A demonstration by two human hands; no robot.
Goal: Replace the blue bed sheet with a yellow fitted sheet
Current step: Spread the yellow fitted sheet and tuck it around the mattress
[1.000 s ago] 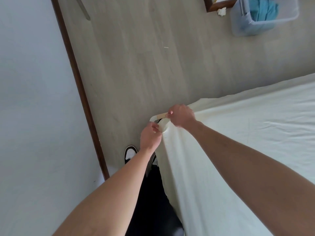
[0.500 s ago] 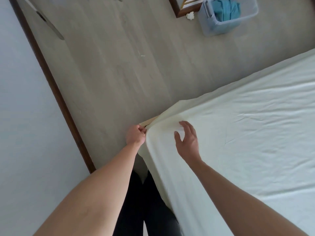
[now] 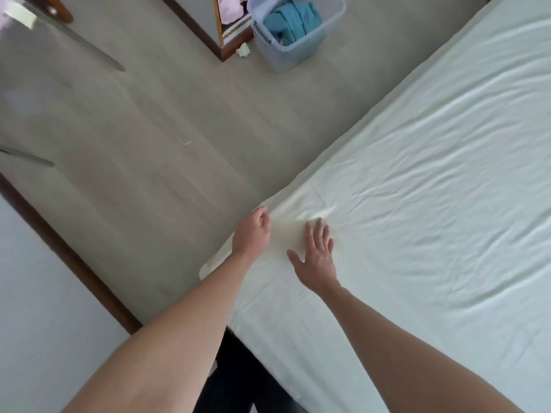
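The pale yellow fitted sheet [image 3: 417,204] is spread over the bed and shows light wrinkles. My right hand [image 3: 317,254] lies flat on it near the bed's corner, fingers straight and spread. Just to its left, my left hand [image 3: 252,231] has its fingers curled at the sheet's side edge and appears to pinch the fabric there. A rounded bit of the corner [image 3: 208,265] shows below my left wrist. The blue bed sheet [image 3: 290,20] is bundled in a basket on the floor.
The translucent laundry basket [image 3: 298,49] stands on the grey floor at the top, next to a wood-framed panel [image 3: 222,52] and a crumpled white scrap [image 3: 243,50]. A dark baseboard [image 3: 74,257] runs along the white wall on the left. My black-clad legs [image 3: 238,377] stand at the bed's end.
My right hand let go of the sheet corner and moved flat onto the top of the bed. My left hand slid up from the corner along the side edge. The view tilted up.
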